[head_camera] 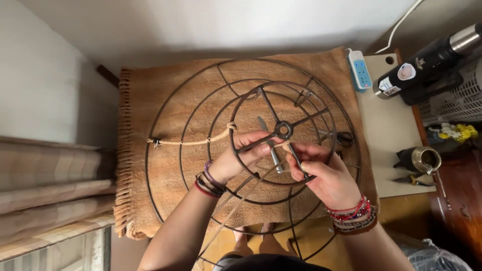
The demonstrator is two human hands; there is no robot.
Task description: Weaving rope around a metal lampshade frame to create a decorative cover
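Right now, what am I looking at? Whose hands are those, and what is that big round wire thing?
The camera sits on a person's head and looks straight down, so these are that person's own hands. The left hand and the right hand hold a small wire ring with spokes. Under it lies a big round wire frame on a brown fringed cloth. A pale cord is tied across the frame. At the right are a power strip, a dark bottle and scissors.
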